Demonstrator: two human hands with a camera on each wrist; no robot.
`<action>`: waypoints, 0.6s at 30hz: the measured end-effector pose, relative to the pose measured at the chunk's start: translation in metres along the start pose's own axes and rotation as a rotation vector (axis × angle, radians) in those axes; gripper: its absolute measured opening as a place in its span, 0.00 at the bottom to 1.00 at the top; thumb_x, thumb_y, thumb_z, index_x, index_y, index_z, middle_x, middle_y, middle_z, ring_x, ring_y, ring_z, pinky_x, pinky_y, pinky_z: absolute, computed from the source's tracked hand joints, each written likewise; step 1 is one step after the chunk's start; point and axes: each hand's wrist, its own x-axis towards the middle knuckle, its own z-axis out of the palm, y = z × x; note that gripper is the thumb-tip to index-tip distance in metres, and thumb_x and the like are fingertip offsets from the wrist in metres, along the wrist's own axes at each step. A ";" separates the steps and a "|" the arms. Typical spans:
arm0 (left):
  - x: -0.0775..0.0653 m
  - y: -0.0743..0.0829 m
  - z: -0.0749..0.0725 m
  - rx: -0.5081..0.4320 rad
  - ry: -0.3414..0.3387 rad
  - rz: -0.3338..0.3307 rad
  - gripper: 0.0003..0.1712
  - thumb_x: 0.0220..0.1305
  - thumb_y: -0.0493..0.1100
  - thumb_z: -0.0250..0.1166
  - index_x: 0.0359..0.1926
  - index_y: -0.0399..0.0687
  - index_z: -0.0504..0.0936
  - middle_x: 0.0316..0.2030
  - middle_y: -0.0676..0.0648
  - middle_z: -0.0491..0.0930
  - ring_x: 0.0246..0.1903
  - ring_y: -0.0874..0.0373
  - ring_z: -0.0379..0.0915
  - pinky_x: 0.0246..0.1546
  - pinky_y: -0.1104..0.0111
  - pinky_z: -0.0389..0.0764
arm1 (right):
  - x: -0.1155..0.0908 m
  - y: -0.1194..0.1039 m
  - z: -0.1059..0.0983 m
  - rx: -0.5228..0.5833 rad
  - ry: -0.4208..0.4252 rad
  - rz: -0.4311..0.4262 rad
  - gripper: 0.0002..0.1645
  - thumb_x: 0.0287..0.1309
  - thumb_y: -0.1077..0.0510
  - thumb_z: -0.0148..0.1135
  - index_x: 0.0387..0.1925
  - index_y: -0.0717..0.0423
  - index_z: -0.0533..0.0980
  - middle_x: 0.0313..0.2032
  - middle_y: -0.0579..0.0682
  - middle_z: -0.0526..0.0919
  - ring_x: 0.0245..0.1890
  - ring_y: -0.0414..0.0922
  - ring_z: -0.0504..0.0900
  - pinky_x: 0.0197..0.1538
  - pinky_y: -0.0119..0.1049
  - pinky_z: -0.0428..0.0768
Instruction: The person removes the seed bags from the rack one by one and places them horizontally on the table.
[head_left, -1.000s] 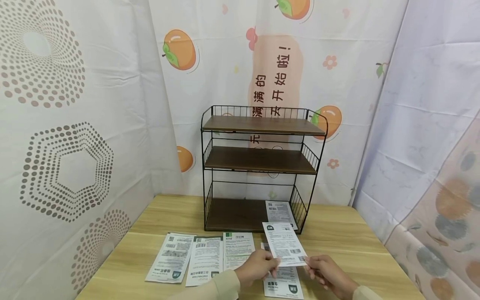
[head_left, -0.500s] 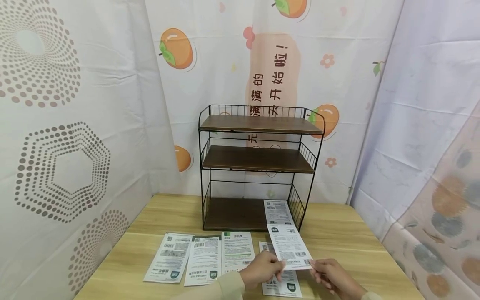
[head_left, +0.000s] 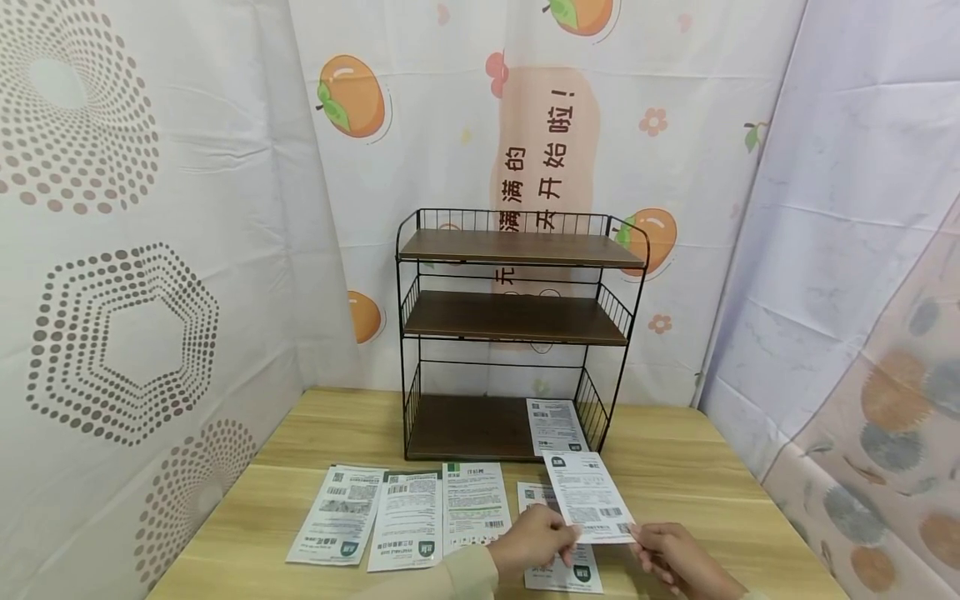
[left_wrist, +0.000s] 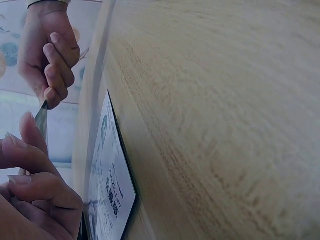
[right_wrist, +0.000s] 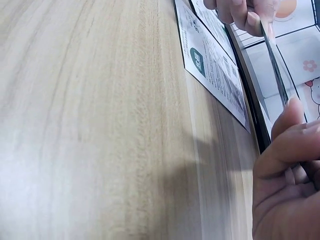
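Observation:
My left hand (head_left: 531, 540) and right hand (head_left: 681, 557) pinch the two near corners of a white printed seed packet (head_left: 588, 493). It is held above the table, with its far end close to the front edge of the rack's bottom shelf. In both wrist views the held packet appears edge-on, stretched between the fingers. Below it, partly covered by the packet and my left hand, another seed packet (head_left: 553, 578) lies on the table. One more packet (head_left: 557, 423) lies at the right end of the bottom shelf, its near part overlapped by the held one in the head view.
A black wire rack (head_left: 517, 318) with three brown shelves stands at the back of the wooden table (head_left: 682, 475). To the left, in a row, lie a first packet (head_left: 337, 512), a second packet (head_left: 406, 525) and a green-cornered packet (head_left: 474, 504). Printed curtains surround the table.
Both hands have shifted slightly right and toward me, carrying the pinched packet with them. More of the packet on the shelf shows now. The head view has turned a little.

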 end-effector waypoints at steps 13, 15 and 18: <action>0.003 0.008 0.011 -0.007 -0.029 -0.011 0.22 0.75 0.46 0.63 0.21 0.44 0.80 0.15 0.52 0.79 0.10 0.64 0.52 0.12 0.72 0.52 | -0.009 0.006 -0.009 -0.002 0.051 0.038 0.21 0.78 0.51 0.51 0.33 0.61 0.77 0.22 0.43 0.77 0.15 0.33 0.63 0.18 0.27 0.65; 0.003 0.008 0.013 -0.015 -0.036 -0.004 0.22 0.75 0.45 0.63 0.21 0.43 0.80 0.15 0.52 0.79 0.10 0.64 0.52 0.12 0.72 0.53 | -0.011 0.007 -0.010 -0.010 0.053 0.041 0.21 0.78 0.51 0.51 0.33 0.61 0.77 0.22 0.43 0.77 0.14 0.33 0.63 0.18 0.27 0.65; 0.003 0.008 0.016 -0.018 -0.043 -0.002 0.22 0.75 0.45 0.63 0.21 0.42 0.80 0.15 0.51 0.78 0.10 0.64 0.53 0.13 0.72 0.56 | -0.014 0.009 -0.013 -0.011 0.048 0.049 0.20 0.78 0.51 0.50 0.33 0.60 0.77 0.22 0.43 0.77 0.15 0.33 0.64 0.19 0.27 0.65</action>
